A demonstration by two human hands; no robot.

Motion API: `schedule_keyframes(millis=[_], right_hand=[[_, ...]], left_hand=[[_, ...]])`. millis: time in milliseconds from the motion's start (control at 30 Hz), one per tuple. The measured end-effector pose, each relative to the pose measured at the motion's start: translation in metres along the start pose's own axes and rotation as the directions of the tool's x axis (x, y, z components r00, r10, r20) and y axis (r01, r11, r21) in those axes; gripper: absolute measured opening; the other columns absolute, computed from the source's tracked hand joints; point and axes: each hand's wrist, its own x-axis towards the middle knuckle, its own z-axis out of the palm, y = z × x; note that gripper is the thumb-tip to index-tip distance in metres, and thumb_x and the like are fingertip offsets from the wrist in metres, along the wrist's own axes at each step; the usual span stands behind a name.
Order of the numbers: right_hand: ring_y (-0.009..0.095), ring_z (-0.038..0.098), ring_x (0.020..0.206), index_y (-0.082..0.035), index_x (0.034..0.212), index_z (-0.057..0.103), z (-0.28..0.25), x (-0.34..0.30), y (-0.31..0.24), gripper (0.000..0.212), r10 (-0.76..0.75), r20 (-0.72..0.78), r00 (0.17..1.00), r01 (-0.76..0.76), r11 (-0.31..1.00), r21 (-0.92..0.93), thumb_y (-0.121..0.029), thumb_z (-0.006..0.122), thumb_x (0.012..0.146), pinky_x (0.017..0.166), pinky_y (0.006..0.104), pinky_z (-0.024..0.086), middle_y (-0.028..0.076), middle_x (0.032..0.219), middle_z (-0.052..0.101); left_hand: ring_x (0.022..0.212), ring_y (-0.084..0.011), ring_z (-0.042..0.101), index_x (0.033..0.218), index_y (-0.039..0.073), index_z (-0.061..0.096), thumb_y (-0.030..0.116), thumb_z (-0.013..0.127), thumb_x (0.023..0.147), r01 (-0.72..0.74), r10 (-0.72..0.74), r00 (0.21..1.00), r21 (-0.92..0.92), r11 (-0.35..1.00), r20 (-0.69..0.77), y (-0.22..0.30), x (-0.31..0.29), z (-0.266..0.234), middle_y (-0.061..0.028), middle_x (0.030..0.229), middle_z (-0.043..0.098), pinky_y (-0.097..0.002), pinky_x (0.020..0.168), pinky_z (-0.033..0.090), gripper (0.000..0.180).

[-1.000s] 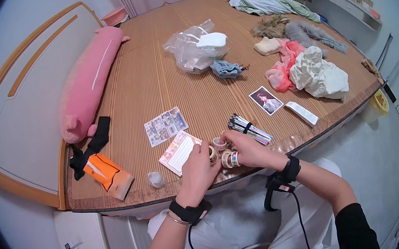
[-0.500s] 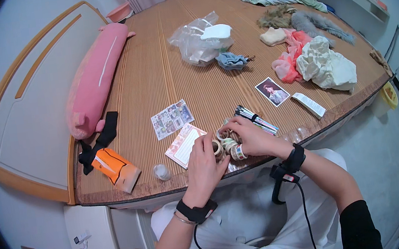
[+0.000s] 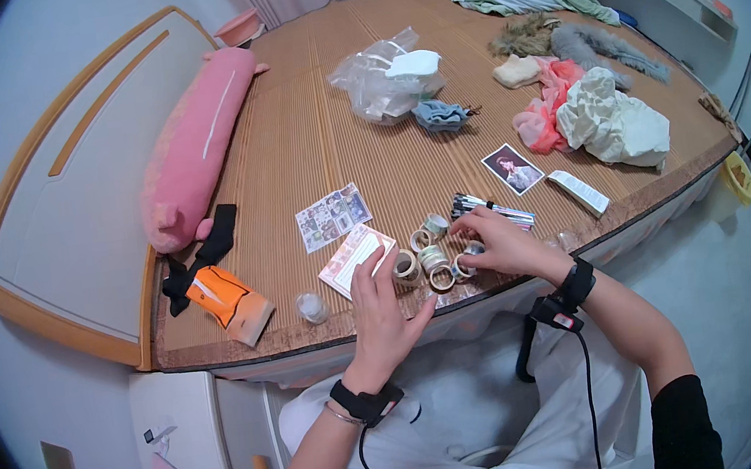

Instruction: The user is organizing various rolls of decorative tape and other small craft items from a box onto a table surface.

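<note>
Several rolls of washi tape (image 3: 433, 257) stand and lie in a cluster near the bed's front edge. My right hand (image 3: 506, 245) is at the cluster's right side, its thumb and fingers curved round a tape roll (image 3: 465, 267) resting on the mat; the fingers partly hide it. Left of the cluster, my left hand (image 3: 380, 316) is raised with thumb and fingers apart, holding nothing. It partly covers a pink-bordered notepad (image 3: 352, 258). Behind the notepad lies a sticker sheet (image 3: 333, 218). A bundle of pens (image 3: 506, 211) lies just beyond my right hand.
An orange pack (image 3: 226, 300), black sock-like cloth (image 3: 221, 235) and small clear container (image 3: 311, 308) lie left. A photo card (image 3: 512, 169) and white box (image 3: 579, 194) are right. Beyond are a plastic bag (image 3: 367, 85), white crumpled cloth (image 3: 615, 121) and long pink plush (image 3: 201, 148).
My right hand has moved right, and the tape rolls between my hands are now more exposed. My left hand has opened away from the rolls. The whole view has shifted slightly.
</note>
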Motion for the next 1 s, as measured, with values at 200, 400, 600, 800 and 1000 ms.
schedule_keyframes(millis=[200,400,600,800,1000], right_hand=[[0.033,0.055,0.1,-0.006,0.104,0.059,-0.003,-0.004,-0.015,0.038,0.05,0.025,0.998,-0.046,0.987,-0.157,-0.023,0.074,0.074,0.085,0.0392,0.046,0.015,0.104,0.054],[0.034,0.061,0.093,-0.002,0.101,0.059,-0.012,-0.008,-0.007,0.03,0.07,0.002,0.998,-0.069,0.982,-0.177,-0.02,0.07,0.078,0.08,0.0432,0.049,0.016,0.095,0.061],[0.026,0.064,0.069,-0.001,0.105,0.059,-0.025,-0.006,-0.007,0.027,0.088,-0.132,0.987,-0.097,0.993,-0.062,-0.013,0.066,0.082,0.063,0.0352,0.051,0.013,0.081,0.065],[0.01,0.06,0.065,0.0,0.101,0.062,-0.028,0.0,-0.021,0.018,0.161,-0.166,0.973,-0.128,0.973,0.194,-0.013,0.061,0.088,0.06,0.0277,0.049,0.007,0.077,0.064],[0.035,0.064,0.081,0.0,0.101,0.065,-0.004,-0.004,-0.005,0.023,0.074,0.091,0.993,-0.075,0.997,0.0,-0.017,0.056,0.087,0.075,0.0413,0.05,0.02,0.087,0.065]], left_hand=[[0.105,-0.0317,0.053,0.116,0.006,0.056,0.015,0.076,0.073,-0.206,0.205,0.979,0.011,0.979,0.014,0.024,0.02,0.002,-0.013,0.112,0.054,-0.0412,0.09,0.043,0.048],[0.075,-0.0218,0.063,0.103,0.006,0.063,0.011,0.073,0.077,-0.2,0.2,0.978,-0.002,0.98,0.06,0.015,-0.002,0.016,-0.0081,0.095,0.061,-0.0318,0.062,0.051,0.028],[0.075,-0.0205,0.064,0.104,0.004,0.062,0.012,0.073,0.078,-0.166,0.166,0.98,-0.018,0.986,0.113,0.013,-0.005,0.014,-0.0078,0.097,0.061,-0.0312,0.063,0.052,0.029],[0.08,-0.0217,0.064,0.105,0.004,0.062,0.014,0.073,0.078,-0.092,0.088,0.986,0.021,0.996,0.143,0.017,-0.007,0.013,-0.0088,0.101,0.06,-0.0317,0.064,0.052,0.031],[0.08,-0.0232,0.063,0.106,0.005,0.062,0.014,0.072,0.078,-0.099,0.094,0.986,0.035,0.994,0.136,0.016,-0.011,0.022,-0.0088,0.101,0.059,-0.0325,0.067,0.052,0.031]])
